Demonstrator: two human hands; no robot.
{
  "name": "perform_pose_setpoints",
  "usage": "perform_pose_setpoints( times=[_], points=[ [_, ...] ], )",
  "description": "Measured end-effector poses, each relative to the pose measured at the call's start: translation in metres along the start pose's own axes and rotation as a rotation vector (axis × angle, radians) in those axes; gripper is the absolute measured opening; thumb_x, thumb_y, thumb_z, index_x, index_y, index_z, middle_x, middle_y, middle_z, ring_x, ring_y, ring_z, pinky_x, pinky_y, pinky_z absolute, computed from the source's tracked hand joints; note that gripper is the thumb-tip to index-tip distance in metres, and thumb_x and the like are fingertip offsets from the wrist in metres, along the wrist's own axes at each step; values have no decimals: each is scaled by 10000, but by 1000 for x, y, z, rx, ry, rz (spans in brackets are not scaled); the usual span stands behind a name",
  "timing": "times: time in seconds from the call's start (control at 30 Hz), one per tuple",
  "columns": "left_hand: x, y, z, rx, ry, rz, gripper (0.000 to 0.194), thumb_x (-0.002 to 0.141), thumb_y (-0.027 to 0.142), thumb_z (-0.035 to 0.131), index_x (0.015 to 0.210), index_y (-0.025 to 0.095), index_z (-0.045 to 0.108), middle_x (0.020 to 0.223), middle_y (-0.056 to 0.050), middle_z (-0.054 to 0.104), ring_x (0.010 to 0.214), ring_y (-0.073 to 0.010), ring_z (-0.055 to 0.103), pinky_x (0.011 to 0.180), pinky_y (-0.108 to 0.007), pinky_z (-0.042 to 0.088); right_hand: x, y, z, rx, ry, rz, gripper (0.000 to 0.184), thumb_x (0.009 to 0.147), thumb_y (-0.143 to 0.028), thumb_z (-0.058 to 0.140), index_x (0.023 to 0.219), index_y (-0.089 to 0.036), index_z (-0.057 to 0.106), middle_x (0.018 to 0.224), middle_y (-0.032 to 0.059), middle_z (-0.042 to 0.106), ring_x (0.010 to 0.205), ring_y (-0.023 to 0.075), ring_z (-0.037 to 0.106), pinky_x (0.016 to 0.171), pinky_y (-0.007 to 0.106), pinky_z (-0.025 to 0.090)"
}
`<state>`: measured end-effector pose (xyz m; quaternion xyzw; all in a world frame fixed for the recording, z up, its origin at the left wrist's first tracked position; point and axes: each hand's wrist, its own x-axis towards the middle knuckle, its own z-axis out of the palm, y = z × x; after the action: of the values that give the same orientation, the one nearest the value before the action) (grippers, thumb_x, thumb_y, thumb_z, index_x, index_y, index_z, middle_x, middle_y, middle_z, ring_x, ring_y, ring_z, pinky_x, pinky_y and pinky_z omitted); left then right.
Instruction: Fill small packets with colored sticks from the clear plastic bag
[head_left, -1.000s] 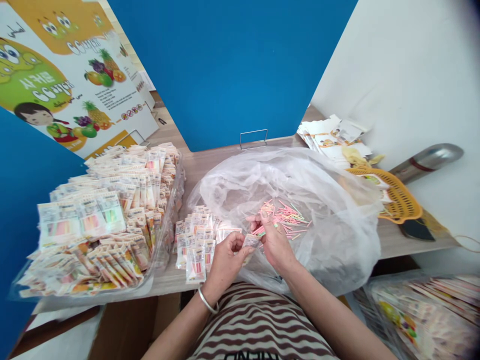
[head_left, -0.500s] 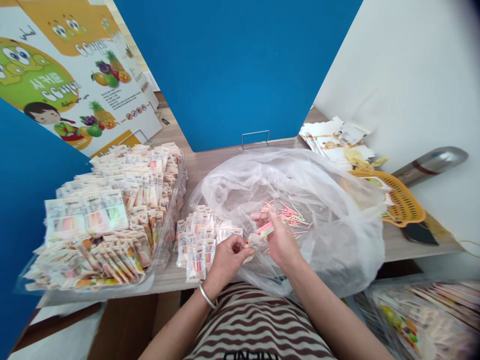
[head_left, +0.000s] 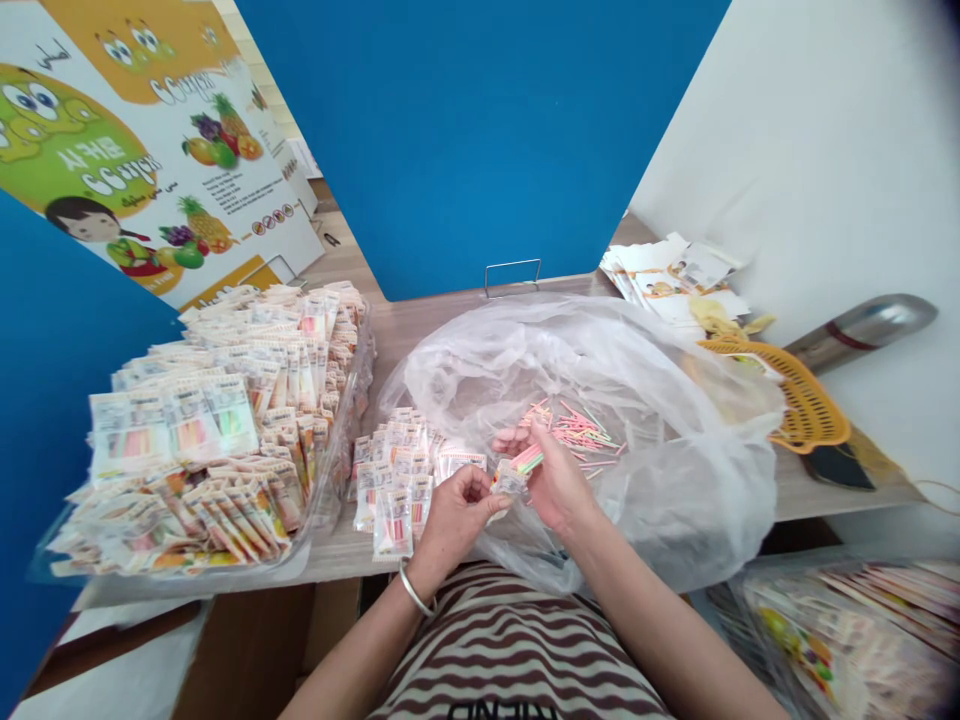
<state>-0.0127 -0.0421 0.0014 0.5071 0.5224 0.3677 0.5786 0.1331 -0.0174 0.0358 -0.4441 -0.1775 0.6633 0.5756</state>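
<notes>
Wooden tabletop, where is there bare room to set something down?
Bare wood shows between the clear tray and the plastic bag, and right of the bag, below the orange plastic mesh. It's crowded around the left hand and right hand, at the sachets.

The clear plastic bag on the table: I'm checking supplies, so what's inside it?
Loose pink and green sticks lie inside the clear plastic bag; anything beneath them or within its crumpled folds is hidden.

A fruit-printed carton panel stands at the far left of the wooden surface — beside a blue partition with a wire clip at its foot. To the right, loose printed sheets, an orange plastic mesh paddle and a steel flask sit against a white wall.
</notes>
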Motion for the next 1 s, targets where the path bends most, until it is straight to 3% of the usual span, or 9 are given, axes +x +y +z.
perform_pose_setpoints(
  times=[0.13, 0.3, 0.47, 0.63, 0.7, 0.83, 0.9, 1.0],
  points=[
    [-1, 6, 1, 27, -17, 58, 225, 798, 406, 718, 801, 194, 643, 720, 19, 600, 672, -136, 514, 657, -248, 405, -4, 6, -3, -353, -64, -51, 381, 833, -595, 667, 707, -253, 779, 781, 46, 749, 774, 228, 646, 800, 373, 459],
    [-1, 7, 0, 140, -41, 140, 326, 949, 455, 533, 863, 207, 727, 825, -9, 682, 822, -182, 597, 794, -282, 447, -8, 1, -5, -520, -203, -169, 361, 875, -592, 640, 815, -274, 800, 811, 37, 745, 840, 240, 642, 836, 366, 448],
    [-1, 2, 1, 49, 32, 109, 326, 949, 456, 530, 907, 204, 734, 881, -16, 726, 878, -196, 638, 850, -293, 462, -14, -8, -4, -482, -264, -257, 430, 915, -621, 577, 1120, -290, 760, 1032, 48, 748, 965, 255, 651, 911, 384, 456],
    [-8, 4, -10, 35, 131, 126, 333, 965, 464, 512, 855, 192, 669, 811, -17, 690, 792, -171, 626, 779, -278, 485, -17, -9, -13, -504, -193, -272, 356, 910, -567, 613, 1102, -307, 762, 1074, 56, 747, 1048, 278, 640, 1005, 428, 428],
    [-17, 4, -26, 86, 268, 153, 303, 964, 466, 517, 919, 195, 645, 811, -18, 672, 763, -164, 627, 738, -270, 498, -14, -12, -29, -646, -159, -303, 262, 867, -487, 693, 1036, -306, 777, 1083, 56, 743, 1065, 286, 630, 1017, 436, 413],
    [-26, -16, -70, 303, 697, 191, 382, 942, 477, 544, 1198, 195, 574, 992, -72, 691, 852, -200, 671, 779, -320, 543, 5, -25, -86, -995, 35, -485, 153, 853, -386, 678, 911, -278, 770, 1020, 70, 717, 1031, 286, 613, 976, 442, 429],
    [-18, -33, -87, 506, 749, 258, 447, 950, 469, 516, 1285, 175, 551, 1143, -128, 681, 1056, -261, 654, 943, -416, 525, 18, -35, -118, -1174, 181, -535, 201, 890, -356, 587, 923, -250, 754, 998, 85, 699, 977, 277, 612, 924, 437, 455],
    [5, -51, -96, 866, 685, 388, 509, 971, 464, 449, 1295, 91, 573, 1267, -216, 640, 1251, -345, 559, 1124, -563, 380, 38, -53, -146, -1484, 321, -542, 277, 920, -280, 483, 970, -191, 741, 1023, 121, 700, 990, 273, 611, 931, 419, 454]
  ],
)
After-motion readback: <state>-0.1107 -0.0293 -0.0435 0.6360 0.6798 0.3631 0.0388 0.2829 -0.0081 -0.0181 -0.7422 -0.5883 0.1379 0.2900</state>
